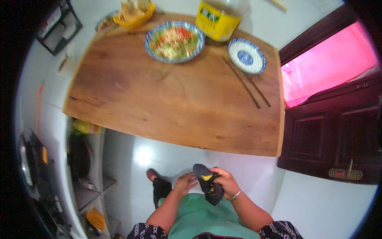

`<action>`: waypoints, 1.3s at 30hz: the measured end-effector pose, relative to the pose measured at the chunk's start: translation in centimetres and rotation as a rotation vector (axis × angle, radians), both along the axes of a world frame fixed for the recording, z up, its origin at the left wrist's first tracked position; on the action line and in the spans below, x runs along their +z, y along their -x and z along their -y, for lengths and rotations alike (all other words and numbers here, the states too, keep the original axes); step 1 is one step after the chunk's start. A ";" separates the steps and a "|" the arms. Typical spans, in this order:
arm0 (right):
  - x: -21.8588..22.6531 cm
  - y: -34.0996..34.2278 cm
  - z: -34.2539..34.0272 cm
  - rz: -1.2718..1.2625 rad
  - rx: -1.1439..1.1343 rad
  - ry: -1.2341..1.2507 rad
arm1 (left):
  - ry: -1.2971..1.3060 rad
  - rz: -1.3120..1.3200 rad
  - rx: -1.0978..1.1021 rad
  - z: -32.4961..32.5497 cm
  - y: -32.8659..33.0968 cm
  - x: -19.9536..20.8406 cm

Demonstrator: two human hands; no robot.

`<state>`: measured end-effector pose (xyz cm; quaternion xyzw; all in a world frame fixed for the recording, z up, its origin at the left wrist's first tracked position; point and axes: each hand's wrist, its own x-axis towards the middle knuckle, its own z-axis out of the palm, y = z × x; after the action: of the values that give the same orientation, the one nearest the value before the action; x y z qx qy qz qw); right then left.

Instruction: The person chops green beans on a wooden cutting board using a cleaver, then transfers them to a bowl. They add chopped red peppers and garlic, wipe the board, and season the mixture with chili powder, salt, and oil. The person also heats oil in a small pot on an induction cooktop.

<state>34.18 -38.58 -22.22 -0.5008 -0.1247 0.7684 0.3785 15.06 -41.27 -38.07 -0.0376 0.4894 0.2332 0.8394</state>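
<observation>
At the lower centre of the frame, the right hand (226, 184) is clamped on a black shoe-like item (207, 186) with yellow patches, its fingers wrapped over the item's right side. The item stands tilted, its rounded end toward the upper left. The left hand (186, 183) is just beside it on the left, unclenched, with fingers reaching toward the item; whether they touch it I cannot tell. Both hands are in front of a green apron (207, 217), below the near edge of the wooden bench (171, 99).

On the bench, toward the upper centre, a blue-rimmed plate of food (175, 42) sits left of a large container (218, 24) with a yellow label. Right of that is a smaller blue-and-white plate (246, 56), with two dark chopsticks (243, 85) lying slantwise below it. A yellow basket (137, 18) is at the upper left. A dark door (330, 135) stands at the right.
</observation>
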 end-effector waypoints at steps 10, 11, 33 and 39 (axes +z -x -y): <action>14.1 -1.3 -17.3 0.857 -0.148 -0.610 | -0.567 -0.037 -0.034 -17.3 12.9 25.5; 13.6 -1.4 -19.0 1.038 -0.102 -0.683 | -0.596 -0.033 -0.011 -19.4 13.6 26.3; 5.9 16.5 -37.0 0.499 0.027 -0.226 | -0.490 -0.220 0.141 -34.4 23.2 29.5; 7.7 18.8 -36.2 0.782 0.137 -0.340 | -0.585 -0.180 -0.026 -41.9 30.5 32.3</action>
<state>15.35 -2.38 -14.55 -0.6754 -0.4165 0.5128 0.3278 -15.43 0.61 -5.78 0.2326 0.4743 0.3560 0.7708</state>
